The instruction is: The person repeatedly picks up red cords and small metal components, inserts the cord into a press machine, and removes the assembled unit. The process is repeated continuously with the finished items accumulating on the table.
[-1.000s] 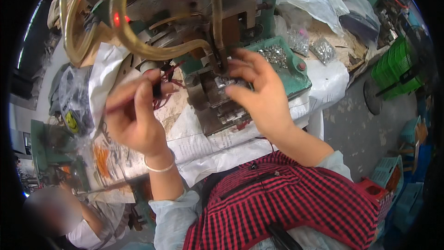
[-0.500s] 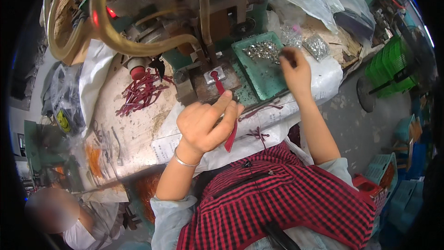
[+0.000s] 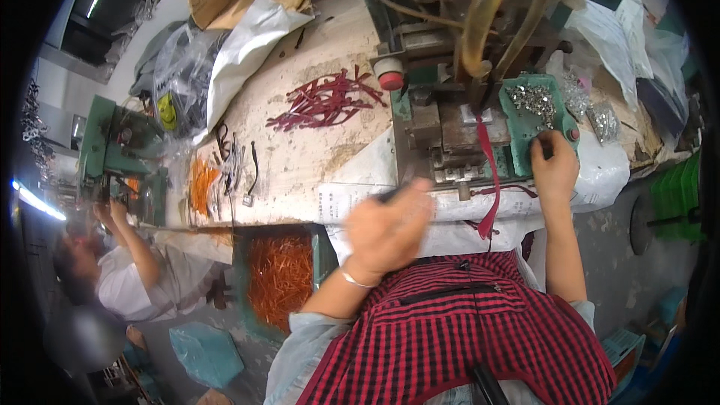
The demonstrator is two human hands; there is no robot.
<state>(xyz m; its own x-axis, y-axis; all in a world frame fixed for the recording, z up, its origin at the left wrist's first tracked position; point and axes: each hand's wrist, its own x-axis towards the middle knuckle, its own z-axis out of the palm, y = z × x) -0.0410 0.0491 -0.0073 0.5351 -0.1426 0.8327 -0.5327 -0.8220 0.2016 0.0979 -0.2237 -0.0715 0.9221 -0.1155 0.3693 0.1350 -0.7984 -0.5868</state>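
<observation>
A dark red strap [image 3: 489, 159] hangs from the small metal plate [image 3: 477, 115] under the press head, its tail dangling over the table's front edge. My left hand [image 3: 391, 225] is in the air left of the strap, blurred by motion. Something dark shows by its fingers, too smeared to name. At the near right corner of the green tray [image 3: 517, 139], my right hand [image 3: 556, 169] has its fingers curled together, tips down. What they pinch, if anything, is hidden. Small shiny metal pieces [image 3: 534, 101] lie heaped in the tray's far part.
A pile of dark red straps [image 3: 326, 101] lies left of the press, near its red button [image 3: 390, 75]. Yellowish hoses [image 3: 472, 22] loop above the press. Clear bags [image 3: 602, 121] stand right of the tray. Below the table's left part sits a bin of orange strips [image 3: 281, 277]. Another person [image 3: 161, 266] works at far left.
The view has swung left. My left hand has let go of the strap and moved left of it. My right hand has moved from the metal pieces to the tray's near corner.
</observation>
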